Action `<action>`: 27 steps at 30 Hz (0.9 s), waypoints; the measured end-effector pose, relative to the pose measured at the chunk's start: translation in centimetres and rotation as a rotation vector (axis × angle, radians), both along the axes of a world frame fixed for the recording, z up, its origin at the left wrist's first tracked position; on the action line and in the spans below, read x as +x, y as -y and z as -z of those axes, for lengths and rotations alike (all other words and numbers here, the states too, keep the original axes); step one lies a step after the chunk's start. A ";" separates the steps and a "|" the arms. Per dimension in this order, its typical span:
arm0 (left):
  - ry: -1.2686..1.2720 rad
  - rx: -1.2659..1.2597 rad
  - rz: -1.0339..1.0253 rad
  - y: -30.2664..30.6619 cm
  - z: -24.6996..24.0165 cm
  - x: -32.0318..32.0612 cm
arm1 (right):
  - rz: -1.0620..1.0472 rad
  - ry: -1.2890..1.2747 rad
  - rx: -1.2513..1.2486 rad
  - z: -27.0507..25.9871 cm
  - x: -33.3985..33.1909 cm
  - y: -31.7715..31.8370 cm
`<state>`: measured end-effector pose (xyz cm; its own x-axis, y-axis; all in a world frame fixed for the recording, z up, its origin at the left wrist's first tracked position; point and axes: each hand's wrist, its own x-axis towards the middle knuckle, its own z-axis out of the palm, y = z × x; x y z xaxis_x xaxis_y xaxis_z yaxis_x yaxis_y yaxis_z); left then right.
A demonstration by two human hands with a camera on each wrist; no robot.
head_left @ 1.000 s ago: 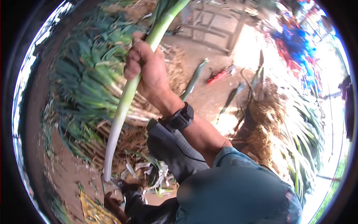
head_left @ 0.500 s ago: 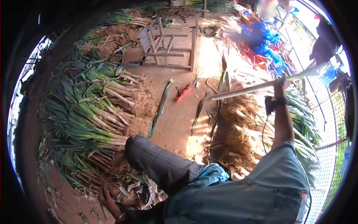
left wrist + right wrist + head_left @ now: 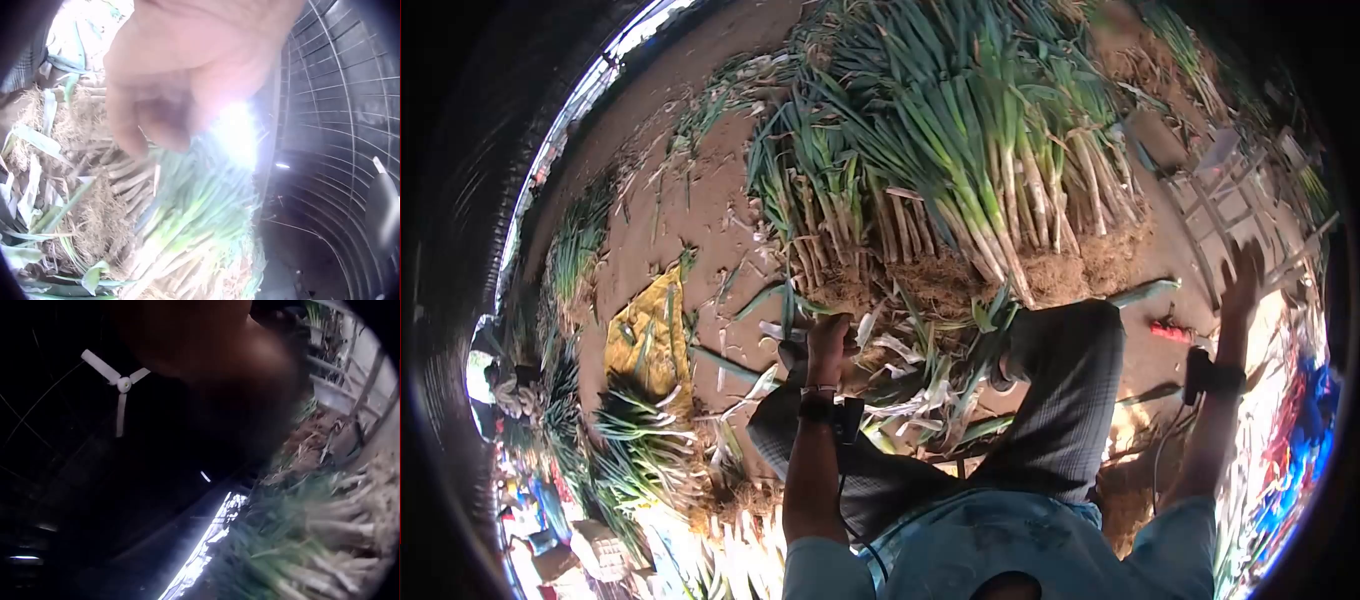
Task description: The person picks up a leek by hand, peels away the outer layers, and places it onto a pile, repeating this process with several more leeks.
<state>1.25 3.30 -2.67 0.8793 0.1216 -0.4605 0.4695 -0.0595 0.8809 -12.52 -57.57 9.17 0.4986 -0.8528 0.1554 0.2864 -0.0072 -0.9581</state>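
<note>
A big pile of leeks [image 3: 990, 150], with green leaves, pale stems and brown matted roots, lies on the ground in front of the knees. My left hand [image 3: 828, 342] hangs near the root end at the pile's left side. In the left wrist view, loosely bent fingers [image 3: 134, 134] hold nothing and overlap the leeks [image 3: 187, 231] below. On the far right, my right hand [image 3: 1243, 275] is raised with its fingers extended and no leek in it. The right wrist view shows this hand [image 3: 212, 350] dark and blurred.
Trimmed leaves [image 3: 910, 380] litter the ground between the legs. A red-handled tool [image 3: 1170, 331] lies near the right knee, with a wooden frame [image 3: 1215, 205] beyond. A yellow sack [image 3: 645, 335] and more leeks [image 3: 635, 440] lie left; blue netting [image 3: 1305, 420] is at right.
The view has swung left toward the big pile. My right hand carried a leek from the left over to the right-hand pile and has let it go. My left hand stays low by the leeks.
</note>
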 end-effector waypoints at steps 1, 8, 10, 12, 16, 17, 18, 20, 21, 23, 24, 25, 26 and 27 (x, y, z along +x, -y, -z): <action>-0.025 0.019 -0.043 -0.7 0.6 0.4 | -0.209 0.073 -0.031 -1.5 5.1 -5.3; -0.085 0.016 -0.139 -3.2 8.5 6.6 | -0.893 0.140 0.196 -0.9 20.4 -29.8; 0.073 0.121 -0.018 -5.9 15.3 9.9 | -0.857 -0.088 0.186 1.8 21.4 -31.0; 0.297 0.472 0.106 -8.2 22.8 13.7 | -0.820 -0.240 0.309 3.4 22.1 -30.0; 0.366 0.639 -0.079 -5.3 26.3 21.2 | -0.686 -0.265 -0.043 2.0 23.9 -31.4; 0.401 0.663 -0.105 -4.1 27.1 23.0 | -0.671 -0.350 -0.117 2.5 24.1 -31.1; 0.435 0.688 -0.131 -3.2 28.2 24.4 | -0.689 -0.384 -0.127 2.6 24.4 -31.3; 0.388 0.755 -0.067 -2.1 29.6 25.8 | -0.724 -0.448 -0.147 2.9 24.9 -31.6; 0.313 0.799 0.026 -2.1 30.6 26.3 | -0.716 -0.440 -0.181 3.5 25.1 -31.7; 0.387 0.855 0.217 -3.7 31.4 26.9 | -0.695 -0.420 -0.184 3.8 25.2 -31.8; 0.432 0.807 0.237 -4.4 32.0 26.9 | -0.684 -0.407 -0.155 3.7 25.4 -32.1; 0.476 0.757 0.259 -4.6 29.4 26.9 | -0.712 -0.406 -0.122 3.6 25.4 -32.0; 0.278 0.246 0.071 -4.5 26.6 25.2 | -0.740 -0.398 -0.088 3.7 25.5 -31.8; 0.074 -0.261 -0.110 -4.3 22.9 23.4 | -0.768 -0.387 -0.053 3.7 25.4 -31.7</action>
<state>24.68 7.59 -25.55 0.9000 0.1037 -0.4234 0.3941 0.2215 0.8920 12.86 -25.82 5.44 0.9604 -0.2540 -0.1145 -0.1165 0.0071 -0.9932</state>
